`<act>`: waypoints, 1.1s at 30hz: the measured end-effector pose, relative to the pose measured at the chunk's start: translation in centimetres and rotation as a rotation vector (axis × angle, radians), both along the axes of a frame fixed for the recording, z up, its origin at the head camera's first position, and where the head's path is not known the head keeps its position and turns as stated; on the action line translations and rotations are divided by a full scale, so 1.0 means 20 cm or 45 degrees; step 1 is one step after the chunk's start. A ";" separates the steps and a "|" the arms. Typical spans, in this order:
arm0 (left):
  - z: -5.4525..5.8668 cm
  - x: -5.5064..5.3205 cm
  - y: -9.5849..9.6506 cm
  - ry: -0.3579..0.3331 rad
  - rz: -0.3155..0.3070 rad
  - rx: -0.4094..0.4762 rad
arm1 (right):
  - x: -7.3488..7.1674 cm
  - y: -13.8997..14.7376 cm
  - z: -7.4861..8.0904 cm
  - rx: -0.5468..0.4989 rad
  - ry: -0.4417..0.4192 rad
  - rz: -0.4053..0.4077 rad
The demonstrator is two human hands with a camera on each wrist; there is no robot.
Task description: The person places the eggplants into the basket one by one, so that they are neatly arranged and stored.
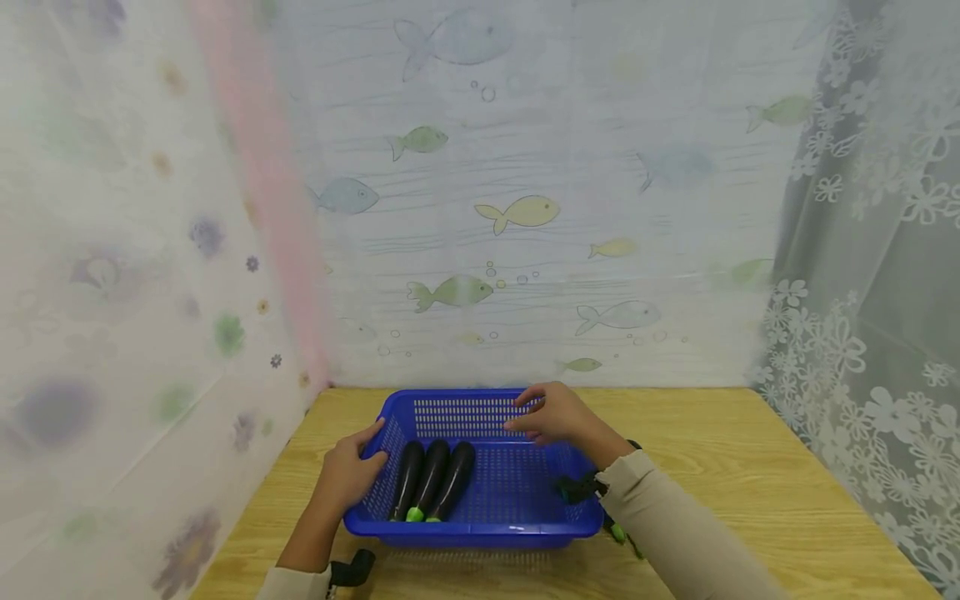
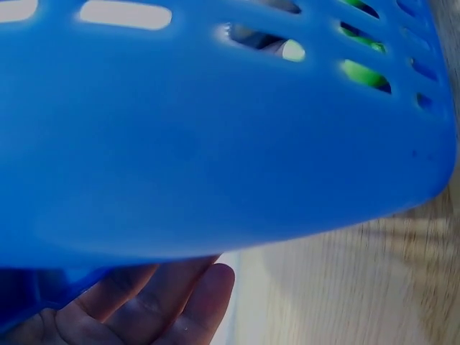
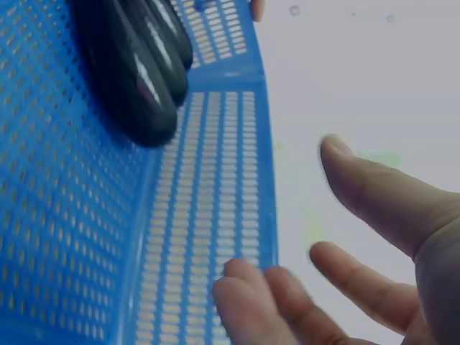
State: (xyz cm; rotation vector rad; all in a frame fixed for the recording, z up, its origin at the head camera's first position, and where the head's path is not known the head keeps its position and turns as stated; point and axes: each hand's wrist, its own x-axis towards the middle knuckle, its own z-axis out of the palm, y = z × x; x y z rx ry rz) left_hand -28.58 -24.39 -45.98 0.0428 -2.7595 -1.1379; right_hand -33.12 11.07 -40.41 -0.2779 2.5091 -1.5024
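A blue plastic basket (image 1: 517,528) with slotted walls stands on the table. Three dark eggplants (image 1: 431,479) lie side by side in its left part, their green stem ends toward the near wall. My left hand (image 1: 348,473) grips the basket's left rim; in the left wrist view its curled fingers (image 2: 208,295) show below the blue plastic. Over the right back part of the basket hovers my right hand (image 1: 555,414), fingers loosely bent and holding nothing. The right wrist view shows its thumb (image 3: 381,190) and fingertips spread apart.
The wood-grain table (image 1: 720,467) reaches back to a fish-patterned curtain (image 1: 525,275). Right of the basket, dark things with green ends (image 1: 617,532) lie partly hidden under my right forearm. A flowered sheet (image 1: 120,333) hangs on the left, a lacy one (image 1: 862,358) on the right.
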 end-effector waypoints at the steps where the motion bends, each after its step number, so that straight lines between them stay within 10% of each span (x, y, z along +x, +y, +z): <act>1: 0.00 0.00 0.00 0.002 0.001 -0.003 | 0.00 0.02 0.01 0.000 0.021 -0.012; 17: 0.02 0.02 0.01 -0.010 -0.001 -0.003 | 0.06 0.40 0.02 0.044 0.202 -0.115; 33: 0.02 0.02 0.01 -0.014 0.004 -0.001 | 0.08 0.66 -0.14 0.143 0.197 -0.195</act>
